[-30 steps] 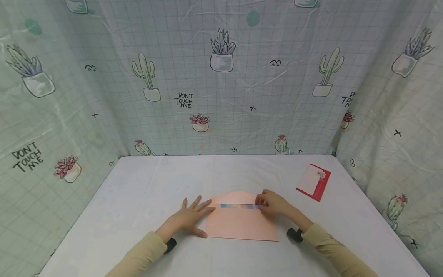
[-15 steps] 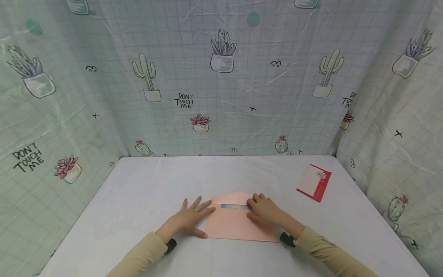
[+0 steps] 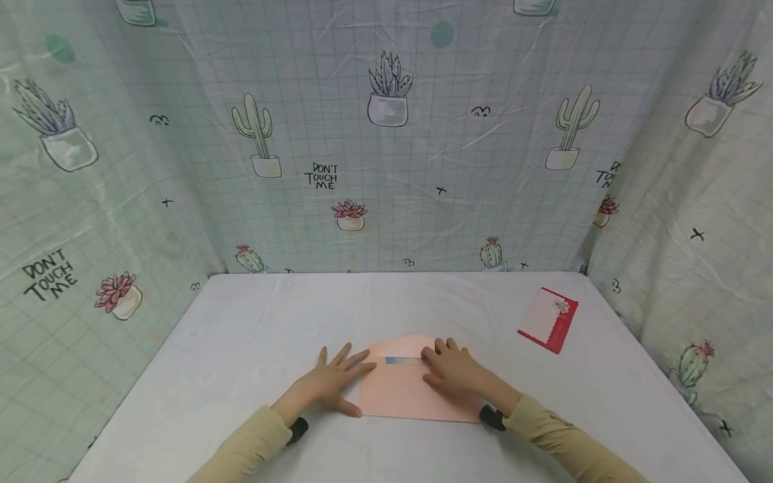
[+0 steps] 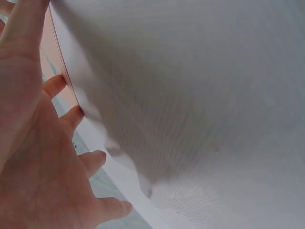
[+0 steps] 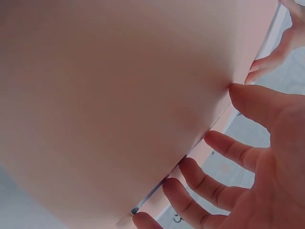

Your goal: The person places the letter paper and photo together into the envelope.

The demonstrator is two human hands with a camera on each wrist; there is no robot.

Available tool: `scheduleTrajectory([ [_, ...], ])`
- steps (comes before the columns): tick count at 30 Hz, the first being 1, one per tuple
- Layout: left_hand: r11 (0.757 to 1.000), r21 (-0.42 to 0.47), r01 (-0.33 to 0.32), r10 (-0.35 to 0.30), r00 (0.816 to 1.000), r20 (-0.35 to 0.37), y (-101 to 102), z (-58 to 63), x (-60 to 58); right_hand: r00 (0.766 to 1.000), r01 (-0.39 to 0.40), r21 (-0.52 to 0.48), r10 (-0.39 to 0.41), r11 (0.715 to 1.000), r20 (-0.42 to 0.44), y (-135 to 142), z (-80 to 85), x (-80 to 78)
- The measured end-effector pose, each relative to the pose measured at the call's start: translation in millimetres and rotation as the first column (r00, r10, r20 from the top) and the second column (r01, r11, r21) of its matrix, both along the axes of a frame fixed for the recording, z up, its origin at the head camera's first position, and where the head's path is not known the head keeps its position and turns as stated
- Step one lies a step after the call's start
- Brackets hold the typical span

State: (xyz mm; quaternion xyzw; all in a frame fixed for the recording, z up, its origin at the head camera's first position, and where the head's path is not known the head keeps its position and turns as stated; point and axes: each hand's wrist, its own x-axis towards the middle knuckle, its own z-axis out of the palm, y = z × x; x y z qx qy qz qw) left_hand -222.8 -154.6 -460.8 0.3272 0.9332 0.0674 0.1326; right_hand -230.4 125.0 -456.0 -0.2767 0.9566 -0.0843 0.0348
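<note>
A pink envelope [image 3: 398, 396] lies on the white table with its flap [image 3: 404, 345] folded out toward the back. Along its mouth shows a narrow strip of blue, pastel-printed card [image 3: 398, 361], the rest hidden inside or under fingers. My left hand [image 3: 331, 381] lies with spread fingers at the envelope's left edge, index and middle fingertips on that edge. Over the envelope's right half rests my right hand [image 3: 461, 372], its fingertips touching along the mouth and its thumb on the body. In the right wrist view the right fingers [image 5: 209, 183] line up beside the card's edge, gripping nothing.
A red and white card with a flower [image 3: 548, 320] lies at the back right of the white table [image 3: 290, 308]. A cactus-printed cloth [image 3: 386, 174] hangs behind the table and at both sides. Black wrist straps [image 3: 492, 417] sit at both sleeves.
My right hand has slid left along the envelope's mouth from the card's right end, covering more of the strip; its fingers have spread from a bunched pose. My left hand stays put.
</note>
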Motion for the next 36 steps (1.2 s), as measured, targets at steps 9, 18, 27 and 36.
scheduleTrajectory([
  [9,1.0,0.009,0.005,-0.005,1.0,-0.008,-0.9,-0.7,0.3,1.0,-0.008,0.002,0.008,1.0,0.019,-0.6,-1.7,-0.1],
  [18,1.0,-0.012,-0.006,0.006,1.0,-0.027,0.1,-2.7,-1.0,0.999,-0.014,-0.013,0.014,1.0,0.035,0.4,-1.8,2.4],
  [27,1.0,-0.011,-0.003,0.003,0.999,-0.034,0.4,-2.7,-0.2,0.999,-0.028,-0.025,0.029,0.999,0.035,2.7,-1.3,3.6],
  [36,1.0,-0.011,-0.006,0.005,1.0,-0.024,1.4,-0.6,0.0,0.997,-0.038,-0.027,0.04,0.999,0.068,9.9,-1.6,3.5],
])
